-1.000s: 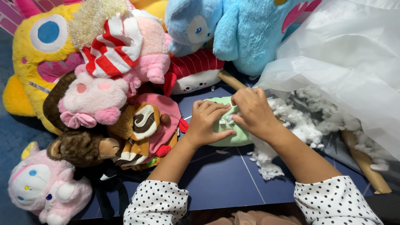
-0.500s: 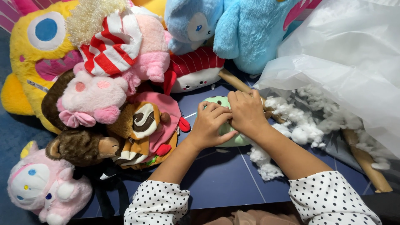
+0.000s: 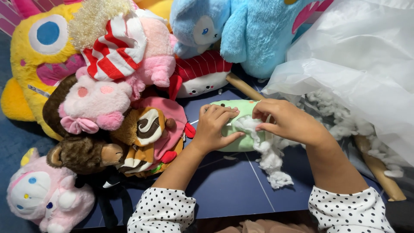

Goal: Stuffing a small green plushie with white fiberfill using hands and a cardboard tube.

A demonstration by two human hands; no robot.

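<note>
A small pale green plush toy (image 3: 239,125) lay on the dark blue table (image 3: 233,190), in the middle of the head view, and it serves here as the landmark. White stuffing (image 3: 265,149) bulged from its right end and trailed down and to the right of it onto the table in loose clumps. The left hand (image 3: 214,128) gripped the green toy's left part, fingers curled over its top and thumb pressed along its lower side. The right hand (image 3: 288,122) met the toy's right end, fingertips pinched on a tuft of the stuffing at the opening. Both forearms ran down from the toy to sleeves of white cloth with black dots (image 3: 161,211).

Right of the green toy, a large clear plastic bag (image 3: 358,73) lay crumpled, with more white fibre beneath it. A wooden stick (image 3: 379,172) showed below the bag, well to the toy's right. Just above the toy sat a red-and-white plush (image 3: 202,77), and above that a light blue plush (image 3: 254,34). Left of the toy, touching the left wrist's side, lay a pink and brown plush (image 3: 155,129), then a pink round-faced plush (image 3: 95,103) and a brown furry plush (image 3: 82,153). Further up and left were a red-and-white striped piece (image 3: 114,47) and a big yellow plush with a blue eye (image 3: 39,47). Down at the far lower left sat a pink and white plush (image 3: 39,196).
</note>
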